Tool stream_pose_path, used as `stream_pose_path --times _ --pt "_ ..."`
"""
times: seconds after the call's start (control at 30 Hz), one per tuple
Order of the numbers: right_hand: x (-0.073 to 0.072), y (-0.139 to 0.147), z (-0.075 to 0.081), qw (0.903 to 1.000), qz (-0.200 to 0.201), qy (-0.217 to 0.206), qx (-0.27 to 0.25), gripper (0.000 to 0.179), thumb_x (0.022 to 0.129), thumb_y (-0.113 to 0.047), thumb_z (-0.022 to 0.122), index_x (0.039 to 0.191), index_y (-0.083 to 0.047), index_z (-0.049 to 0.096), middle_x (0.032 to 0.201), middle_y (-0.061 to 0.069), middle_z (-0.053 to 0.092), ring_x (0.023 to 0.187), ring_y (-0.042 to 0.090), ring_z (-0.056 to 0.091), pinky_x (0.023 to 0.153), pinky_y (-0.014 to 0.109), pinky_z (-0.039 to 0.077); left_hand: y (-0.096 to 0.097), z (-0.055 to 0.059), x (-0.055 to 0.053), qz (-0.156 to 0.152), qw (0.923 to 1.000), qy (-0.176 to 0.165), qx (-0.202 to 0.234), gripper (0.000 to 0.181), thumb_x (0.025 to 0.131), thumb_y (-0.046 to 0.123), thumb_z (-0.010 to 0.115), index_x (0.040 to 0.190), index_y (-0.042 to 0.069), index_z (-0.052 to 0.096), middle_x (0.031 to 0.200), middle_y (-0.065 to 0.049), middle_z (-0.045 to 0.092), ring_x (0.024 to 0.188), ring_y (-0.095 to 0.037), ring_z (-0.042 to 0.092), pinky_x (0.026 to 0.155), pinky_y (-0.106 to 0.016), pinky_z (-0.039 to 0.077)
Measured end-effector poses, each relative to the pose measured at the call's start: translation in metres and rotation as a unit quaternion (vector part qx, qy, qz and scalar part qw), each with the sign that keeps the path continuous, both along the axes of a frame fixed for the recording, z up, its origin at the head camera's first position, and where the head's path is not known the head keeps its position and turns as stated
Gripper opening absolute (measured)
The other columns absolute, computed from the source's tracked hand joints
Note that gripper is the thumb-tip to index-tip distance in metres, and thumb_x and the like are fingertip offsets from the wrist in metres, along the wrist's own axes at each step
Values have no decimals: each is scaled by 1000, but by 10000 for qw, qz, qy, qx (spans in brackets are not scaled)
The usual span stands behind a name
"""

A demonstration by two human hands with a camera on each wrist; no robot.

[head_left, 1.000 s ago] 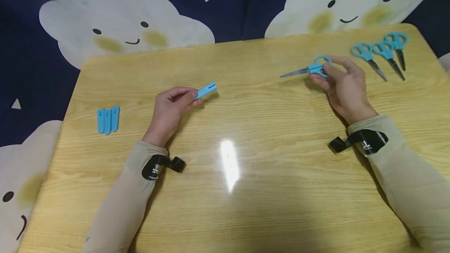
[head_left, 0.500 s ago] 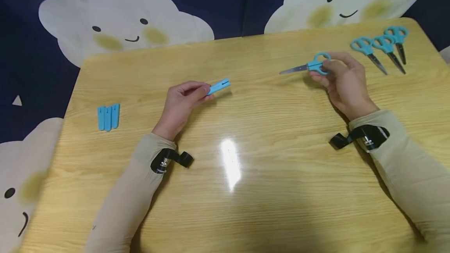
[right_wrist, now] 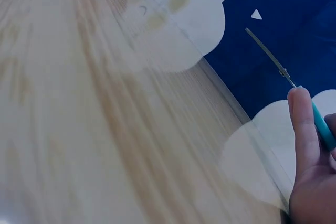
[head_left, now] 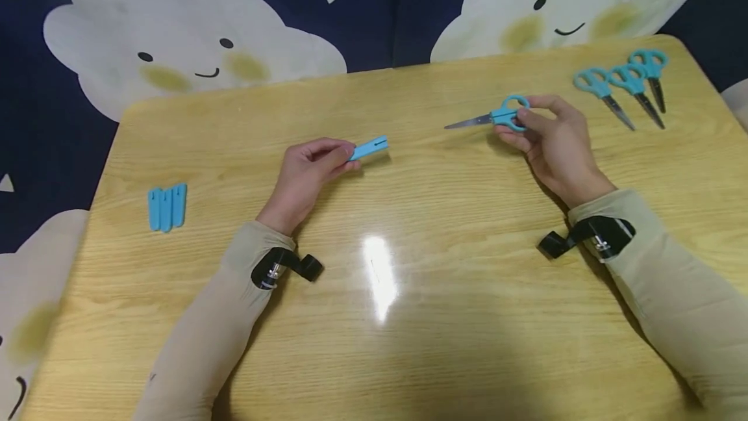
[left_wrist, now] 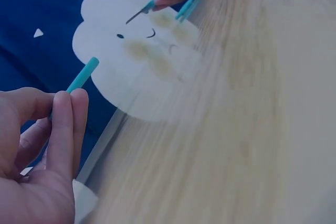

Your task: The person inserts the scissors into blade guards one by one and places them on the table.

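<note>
— Which things are you seeing, beginning from the largest?

— The wooden desk is lying under everything. Above it, the right hand and the left hand are facing each other, apart.

— What are the right fingers doing?

— They are pinching the blue handle of a pair of scissors. The blades are lying together, and the tip is pointing to the left hand. Three other pairs of scissors are lying near the far right corner.

— And the left fingers?

— They are pinching one blue slotted cover by one end, so its dark slot is showing at the free end, toward the scissors. Three similar covers are lying side by side at the desk's left.

— How, in your opinion, is one doing this step well?

— By keeping the blades closed, by holding cover and scissors on one straight line, by moving slowly. The left fingers should be gripping well behind the free end, away from the tip.
</note>
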State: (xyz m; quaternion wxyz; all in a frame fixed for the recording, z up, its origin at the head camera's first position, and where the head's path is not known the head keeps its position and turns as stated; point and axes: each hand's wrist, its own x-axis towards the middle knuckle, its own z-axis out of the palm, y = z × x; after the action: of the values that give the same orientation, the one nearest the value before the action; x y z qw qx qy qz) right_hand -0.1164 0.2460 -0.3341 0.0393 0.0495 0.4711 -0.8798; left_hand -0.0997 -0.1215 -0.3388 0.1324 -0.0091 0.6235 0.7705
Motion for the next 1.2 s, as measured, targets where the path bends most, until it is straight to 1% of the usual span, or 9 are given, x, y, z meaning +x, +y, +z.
stream_pose_path --times 0.13,0.2,0.4,0.53,0.7,0.83,0.93,1.07,1.2 --pt "0 -3 0 10000 5 -7 17 30 89 2 65 114 4 49 99 22 64 79 34 74 75 35 60 9 -2 -3 -129 9999 -48 42 28 91 7 67 113 -10 65 103 -11 68 82 -16 74 87 -26 57" --pt "0 -4 0 10000 -17 -52 -37 30 89 2 65 115 4 50 98 22 63 79 34 74 75 35 60 12 -3 -4 -160 9998 -76 43 28 91 7 67 113 -10 65 103 -11 68 82 -16 74 86 -26 57" --pt "-2 -16 3 9997 -167 -141 -61 28 89 3 64 113 3 50 89 18 62 75 32 74 72 34 61 12 -2 -5 -184 9998 -78 84 29 91 6 66 114 -11 65 104 -12 69 82 -17 75 86 -25 57" --pt "-4 -26 2 9996 -140 -236 -93 29 88 2 66 113 2 50 86 17 62 74 32 74 71 33 61 12 -3 -4 -192 9996 -99 208 30 91 5 66 114 -12 64 104 -12 69 82 -18 75 86 -26 57" --pt "-5 -33 4 9997 61 -189 -105 28 89 2 65 113 2 50 89 20 66 74 32 74 70 32 61 11 -1 -3 -310 9992 -59 235 29 90 6 67 114 -11 65 105 -12 69 84 -18 75 88 -27 57" --pt "-2 -34 7 9992 357 101 -175 26 90 4 62 113 4 49 89 23 68 74 33 74 69 33 61 11 2 -3 -329 9992 -44 213 27 90 6 67 113 -9 66 107 -12 70 84 -18 75 87 -26 57" --pt "0 -34 7 9978 557 300 -212 23 91 6 59 111 5 49 84 22 67 72 34 74 68 34 61 11 5 -2 -315 9990 -100 293 28 90 5 68 113 -9 66 107 -11 70 84 -18 75 86 -25 57" --pt "3 -32 5 9969 697 337 -136 18 92 8 56 107 4 48 78 19 67 72 34 74 67 34 60 12 5 -2 -333 9987 -139 373 29 90 4 67 114 -11 64 106 -11 70 84 -19 75 85 -25 57" --pt "2 -32 1 9962 813 307 -79 16 92 8 55 104 2 45 77 18 67 73 33 75 69 34 60 13 3 -3 -315 9986 -122 415 29 90 3 66 114 -13 63 104 -13 68 83 -19 75 84 -25 58"
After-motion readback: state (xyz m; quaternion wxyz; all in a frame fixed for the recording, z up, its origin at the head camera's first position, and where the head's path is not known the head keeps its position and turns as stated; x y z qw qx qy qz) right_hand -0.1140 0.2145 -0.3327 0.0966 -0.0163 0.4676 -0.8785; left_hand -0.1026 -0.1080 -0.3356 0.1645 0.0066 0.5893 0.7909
